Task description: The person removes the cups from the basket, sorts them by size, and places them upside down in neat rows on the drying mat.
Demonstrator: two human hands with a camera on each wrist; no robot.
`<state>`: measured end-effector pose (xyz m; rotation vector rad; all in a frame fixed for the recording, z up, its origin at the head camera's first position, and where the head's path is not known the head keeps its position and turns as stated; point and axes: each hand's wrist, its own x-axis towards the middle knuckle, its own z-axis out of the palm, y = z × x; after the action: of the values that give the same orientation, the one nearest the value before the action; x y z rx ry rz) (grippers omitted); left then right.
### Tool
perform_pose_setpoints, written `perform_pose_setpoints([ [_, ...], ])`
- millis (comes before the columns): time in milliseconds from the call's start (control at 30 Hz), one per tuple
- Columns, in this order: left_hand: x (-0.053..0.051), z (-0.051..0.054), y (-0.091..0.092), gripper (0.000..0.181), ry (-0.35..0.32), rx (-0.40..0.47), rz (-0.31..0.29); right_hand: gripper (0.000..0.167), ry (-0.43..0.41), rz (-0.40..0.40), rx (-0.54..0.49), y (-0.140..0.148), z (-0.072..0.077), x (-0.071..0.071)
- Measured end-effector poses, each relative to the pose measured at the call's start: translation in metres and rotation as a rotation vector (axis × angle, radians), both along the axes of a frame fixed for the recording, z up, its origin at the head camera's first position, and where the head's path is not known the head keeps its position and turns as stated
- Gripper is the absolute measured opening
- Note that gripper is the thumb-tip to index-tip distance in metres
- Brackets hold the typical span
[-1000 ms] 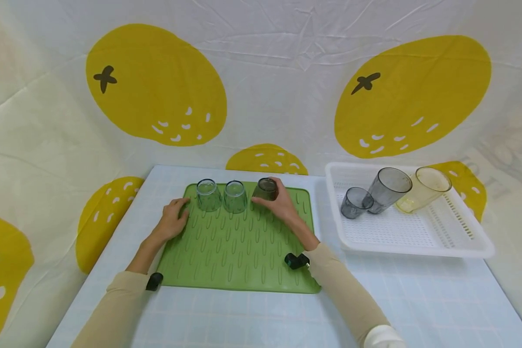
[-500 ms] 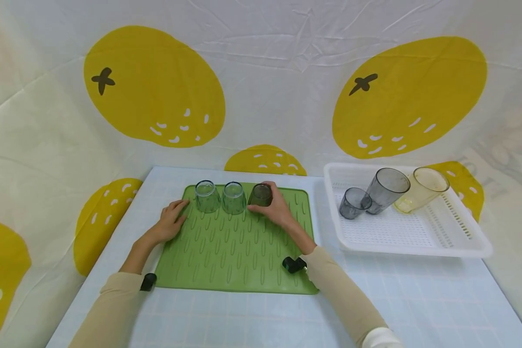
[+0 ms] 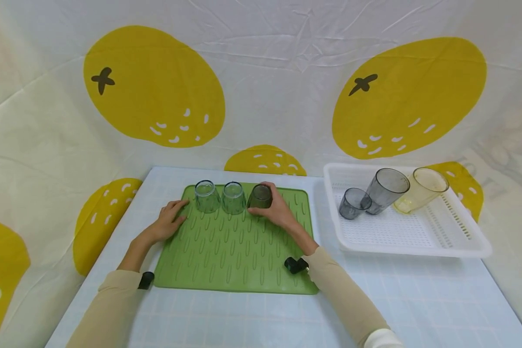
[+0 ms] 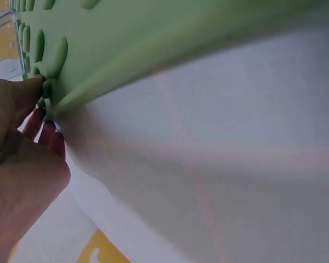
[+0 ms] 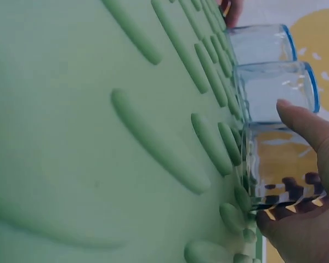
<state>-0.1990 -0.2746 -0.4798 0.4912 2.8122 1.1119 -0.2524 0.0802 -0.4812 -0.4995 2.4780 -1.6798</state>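
Observation:
My right hand [image 3: 279,209] grips a dark grey glass [image 3: 260,197] by its sides, thumb in front and fingers behind. The glass stands upside down on the green drying mat [image 3: 239,251]. To its left are two clear greenish glasses, the middle glass [image 3: 233,198] and the outer glass [image 3: 207,197], also upside down in a row. In the right wrist view the held glass [image 5: 274,159] is close beside the middle one. My left hand [image 3: 168,223] rests at the mat's left edge. In the left wrist view, the thumb of the left hand [image 4: 22,131] touches the mat.
A white perforated basket [image 3: 391,244] stands at the right on the pale checked tablecloth [image 3: 226,319]. In it are a small grey glass [image 3: 352,205], a tall grey glass [image 3: 384,188] and a yellow glass [image 3: 422,191]. A lemon-print cloth [image 3: 278,96] hangs behind.
My right hand has moved the dark grey glass slightly left, closer to the middle clear glass, and set it lower on the mat. My left hand has stayed at the mat's edge.

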Motion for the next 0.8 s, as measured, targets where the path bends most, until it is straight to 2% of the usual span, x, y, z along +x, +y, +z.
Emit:
perform_pose_setpoints([
  [133,0.000,0.003,0.001,0.049,-0.027,-0.015,0.000,0.083,-0.004,0.001,0.017,0.003,0.003,0.001],
  [433,0.001,0.002,0.001,0.047,0.015,-0.007,-0.014,0.078,0.075,0.037,0.057,0.005,0.007,0.000],
  [633,0.001,-0.001,-0.001,0.048,0.025,-0.002,-0.009,0.088,0.031,0.053,0.046,0.007,0.008,0.000],
  [800,0.000,-0.001,-0.002,0.048,0.008,-0.002,-0.007,0.095,0.006,0.062,0.062,0.011,0.011,0.003],
])
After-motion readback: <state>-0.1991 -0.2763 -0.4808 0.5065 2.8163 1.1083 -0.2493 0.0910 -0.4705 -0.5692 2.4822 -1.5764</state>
